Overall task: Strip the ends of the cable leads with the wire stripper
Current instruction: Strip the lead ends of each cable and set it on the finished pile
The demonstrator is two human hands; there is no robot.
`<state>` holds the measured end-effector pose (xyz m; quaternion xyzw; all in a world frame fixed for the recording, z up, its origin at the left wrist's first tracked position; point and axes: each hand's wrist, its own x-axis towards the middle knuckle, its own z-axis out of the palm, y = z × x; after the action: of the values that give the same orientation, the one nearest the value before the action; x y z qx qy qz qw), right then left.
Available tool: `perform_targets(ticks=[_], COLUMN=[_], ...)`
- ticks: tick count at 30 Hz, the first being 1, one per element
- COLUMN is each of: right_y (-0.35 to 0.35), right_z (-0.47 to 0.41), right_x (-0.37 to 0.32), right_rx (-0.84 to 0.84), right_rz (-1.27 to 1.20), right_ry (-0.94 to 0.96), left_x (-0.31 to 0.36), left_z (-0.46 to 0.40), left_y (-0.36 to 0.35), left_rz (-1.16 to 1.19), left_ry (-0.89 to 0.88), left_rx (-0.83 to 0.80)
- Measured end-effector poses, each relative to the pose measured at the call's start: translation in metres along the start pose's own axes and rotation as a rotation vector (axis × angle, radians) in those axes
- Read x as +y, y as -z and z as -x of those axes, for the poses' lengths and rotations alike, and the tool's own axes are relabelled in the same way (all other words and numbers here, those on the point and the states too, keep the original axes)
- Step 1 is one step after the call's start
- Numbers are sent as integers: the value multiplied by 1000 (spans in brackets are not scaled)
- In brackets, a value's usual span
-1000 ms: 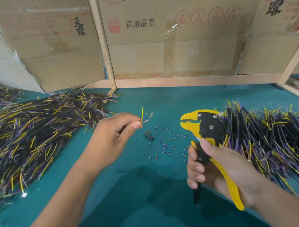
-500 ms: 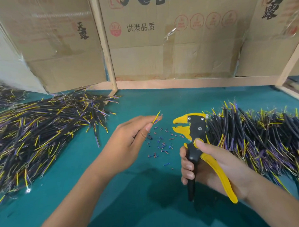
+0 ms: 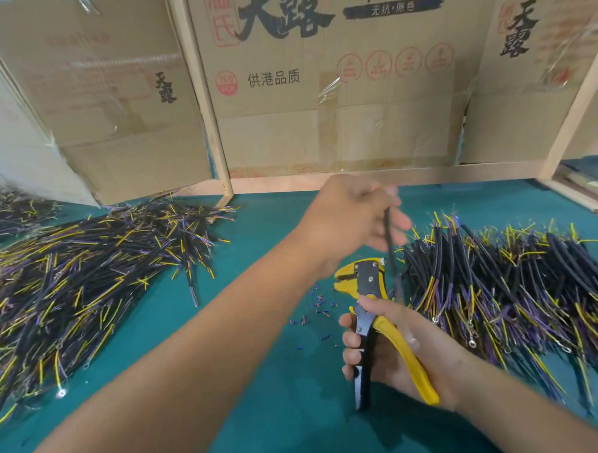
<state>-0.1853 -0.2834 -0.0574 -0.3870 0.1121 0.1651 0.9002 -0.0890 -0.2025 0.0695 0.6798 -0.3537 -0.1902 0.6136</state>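
Cable (image 3: 390,236) is dangling from my left hand (image 3: 348,220), a black sheathed length hanging blurred above the near edge of the right-hand pile (image 3: 505,279), its lower end dropping just behind the head of the wire stripper (image 3: 361,281). I'm pinching its top between curled fingers and thumb, though the blur is hiding exactly how the fingertips are sitting. My right hand (image 3: 395,352) is wrapping round the stripper's yellow and black handles, holding the tool upright over the green table (image 3: 263,382), with its yellow jaws standing parted and facing left. To do this step well, I'm thinking the cable wants steadying first, then one coloured lead feeding squarely into the jaws, only its tip past the blades, before I squeeze, so the insulation is coming off clean and the strands are staying whole. Compared with half a second ago, my left hand is no longer holding a short yellow lead just left of the jaws; it is now reaching across and above the tool toward the right-hand pile with a fresh cable in its grip, while the stripper is staying roughly where it was. Snipped insulation bits (image 3: 320,307) are lying on the table left of the tool, and the left-hand pile (image 3: 87,269) is sprawling well apart beneath the cardboard boxes (image 3: 320,122).
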Motion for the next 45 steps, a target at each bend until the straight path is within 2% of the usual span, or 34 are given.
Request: perform_targets(ticks=[3, 5, 7, 9, 11, 14, 19, 23, 30, 34, 36, 39, 41, 43, 45], right_y=[0, 0, 2, 3, 4, 4, 10, 15, 13, 6, 5, 6, 7, 8, 9], right_z=[0, 1, 1, 2, 0, -3, -7, -12, -8, -3, -2, -4, -5, -6, -6], right_x=[0, -1, -2, -2, -1, 1, 2, 2, 2, 0, 0, 1, 1, 2, 1], right_rx=[14, 5, -17, -37, -40, -67, -93, -89, -78, -57, -57, -38, -34, -44, -51], right_rz=[-33, -39, -35, -38, -28, -16, -5, -17, -6, -2, 13, 11, 9, 10, 9], right_ry=[-23, -30, -39, -47, -43, -31, -43, -59, -51, -31, -30, -28, -31, -36, -34], left_x=[3, -1, -7, -16, -29, -56, -103, -135, -134, -115, -101, -83, -72, -64, -55], left_z=[-41, -60, -69, -69, -64, -52, -7, 24, 21, 18, 20, 28, 41, 52, 56], left_y=[-44, -64, -66, -50, -19, 54, 187, 235, 244, 259, 262, 246, 220, 194, 170], left_rz=[82, -152, -436, -601, -732, -969, -1440, -1492, -1494, -1437, -1291, -648, -264, 66, 367], left_ry=[137, 148, 48, -27, 2, 138, 531, 686, 654, 718, 726, 591, 410, 240, 146], left_rx=[-30, -83, -87, -65, -9, 133, 340, 354, 315, 233, 277, 497, 542, 524, 396])
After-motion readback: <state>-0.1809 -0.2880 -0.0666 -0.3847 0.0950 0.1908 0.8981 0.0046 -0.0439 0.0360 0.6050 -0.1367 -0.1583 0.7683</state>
